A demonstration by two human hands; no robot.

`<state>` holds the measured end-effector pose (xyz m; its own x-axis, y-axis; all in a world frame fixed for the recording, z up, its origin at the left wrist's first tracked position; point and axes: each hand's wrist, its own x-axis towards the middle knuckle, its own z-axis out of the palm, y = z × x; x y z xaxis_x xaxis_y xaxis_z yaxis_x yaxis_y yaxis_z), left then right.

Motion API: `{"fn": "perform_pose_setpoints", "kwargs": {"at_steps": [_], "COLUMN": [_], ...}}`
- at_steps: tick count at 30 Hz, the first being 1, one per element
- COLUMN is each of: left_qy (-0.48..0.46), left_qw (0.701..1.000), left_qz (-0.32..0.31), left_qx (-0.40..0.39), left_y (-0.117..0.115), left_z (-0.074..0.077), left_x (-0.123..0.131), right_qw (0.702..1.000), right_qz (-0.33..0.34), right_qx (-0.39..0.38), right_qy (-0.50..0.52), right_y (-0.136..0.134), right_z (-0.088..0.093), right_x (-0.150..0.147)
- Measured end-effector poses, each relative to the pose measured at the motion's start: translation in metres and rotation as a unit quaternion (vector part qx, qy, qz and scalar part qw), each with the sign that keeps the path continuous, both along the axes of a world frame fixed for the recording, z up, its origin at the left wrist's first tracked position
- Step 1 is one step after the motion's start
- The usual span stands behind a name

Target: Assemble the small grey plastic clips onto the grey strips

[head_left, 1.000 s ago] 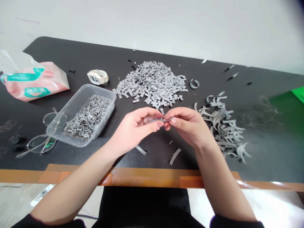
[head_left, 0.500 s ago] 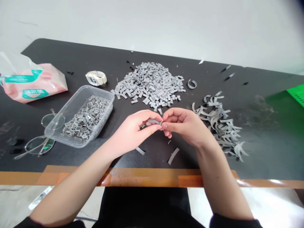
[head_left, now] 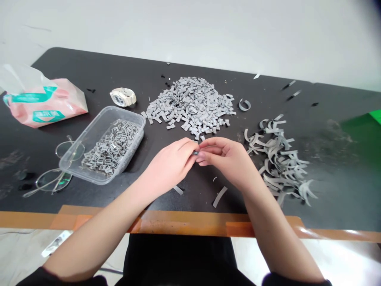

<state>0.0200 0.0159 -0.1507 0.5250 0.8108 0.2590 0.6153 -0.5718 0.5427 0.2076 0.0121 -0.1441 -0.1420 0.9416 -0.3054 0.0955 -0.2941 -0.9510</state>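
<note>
My left hand (head_left: 169,165) and my right hand (head_left: 228,159) meet fingertip to fingertip over the table. Between them is a small grey strip piece (head_left: 195,153), mostly hidden by the fingers, both hands pinching at it. Just beyond lies a heap of small folded grey pieces (head_left: 193,103). Left of my left hand, a clear plastic tub (head_left: 99,182) holds many small metal buckles (head_left: 111,147). Loose curved grey strips (head_left: 275,159) are spread beside my right wrist. Two single grey strips, one of them this short strip (head_left: 220,197), lie near my forearms.
Eyeglasses (head_left: 53,180) lie partly behind the tub. A white watch (head_left: 123,97) and a pink tissue pack (head_left: 64,101) are at the back left. A rolled grey strip (head_left: 244,105) sits right of the heap. Something green (head_left: 375,116) stands at the right edge.
My left hand has rolled over so its back faces up, covering most of the grey strip. The fingertips of both hands have drawn closer together. The view has shifted slightly.
</note>
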Motion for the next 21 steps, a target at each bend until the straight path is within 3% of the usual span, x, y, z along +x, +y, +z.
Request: {"fn": "perform_pose_setpoints", "kwargs": {"at_steps": [6,9,13,15,18,21], "left_qy": [-0.011,-0.073,-0.195,-0.279,-0.398,-0.462], "left_qw": [1.0,0.997,0.978,0.955,0.892,0.837], "left_qz": [0.001,0.024,0.059,0.045,0.012,0.008], "left_qx": [0.015,-0.013,-0.041,-0.093,-0.213,-0.293], "left_y": [0.0,0.001,0.002,0.003,0.004,0.004], "left_z": [-0.003,0.001,0.004,0.004,0.002,0.001], "left_x": [0.002,0.001,-0.001,-0.001,0.001,0.003], "right_qw": [0.996,0.998,0.993,0.991,0.987,0.981], "right_qz": [-0.012,-0.027,-0.069,-0.035,0.043,0.041], "right_qx": [0.033,0.035,0.094,0.106,0.082,0.061], "right_qy": [-0.081,-0.045,0.029,0.07,0.135,0.18], "right_y": [-0.004,-0.003,-0.004,-0.005,-0.006,-0.006], "right_z": [0.002,0.003,0.002,0.0,-0.004,-0.007], "right_x": [-0.001,0.0,-0.002,-0.004,-0.008,-0.01]}}
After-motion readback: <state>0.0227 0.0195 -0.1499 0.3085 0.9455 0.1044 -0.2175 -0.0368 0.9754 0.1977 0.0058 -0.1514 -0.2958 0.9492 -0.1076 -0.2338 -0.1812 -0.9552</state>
